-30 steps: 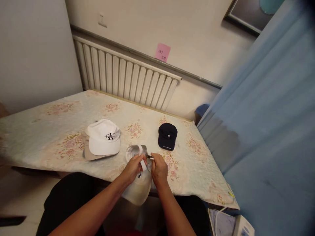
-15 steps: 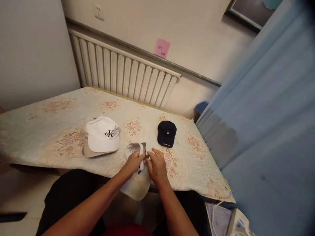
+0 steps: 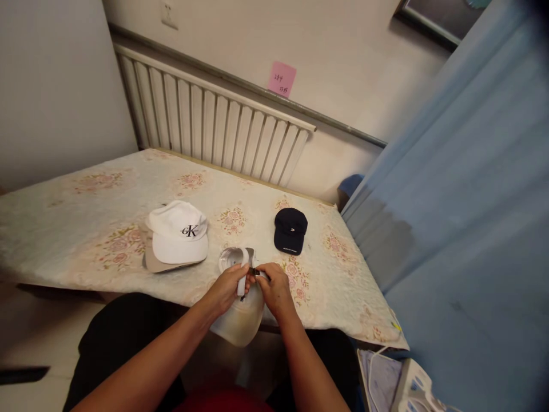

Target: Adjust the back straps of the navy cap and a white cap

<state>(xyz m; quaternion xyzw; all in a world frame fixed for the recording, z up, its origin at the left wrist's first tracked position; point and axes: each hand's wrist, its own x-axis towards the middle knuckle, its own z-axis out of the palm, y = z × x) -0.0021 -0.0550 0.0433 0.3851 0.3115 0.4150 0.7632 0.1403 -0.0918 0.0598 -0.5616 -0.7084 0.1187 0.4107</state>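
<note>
A pale baseball cap (image 3: 241, 325) lies at the table's front edge, its inside showing and its brim pointing at me. My left hand (image 3: 228, 285) pinches the cap's adjusting strap by a small dark buckle (image 3: 254, 272). On the other side of that buckle, my right hand (image 3: 275, 288) has its fingers closed on the strap as well. The fingers partly hide the strap's end. To the left, a white cap (image 3: 178, 234) with black letters rests on top of a beige cap (image 3: 152, 262). A navy cap (image 3: 290, 230) sits beyond my right hand.
A flowered cloth (image 3: 231, 197) covers the table. Behind it, a white radiator (image 3: 214, 123) runs along the wall. A blue curtain (image 3: 467, 229) hangs at the right. A white appliance with a cable (image 3: 414, 389) stands low at the front right.
My right hand has turned slightly, with its fingers now drawn in closer to the buckle. The buckle has tilted and looks darker. The caps on the table stay where they were.
</note>
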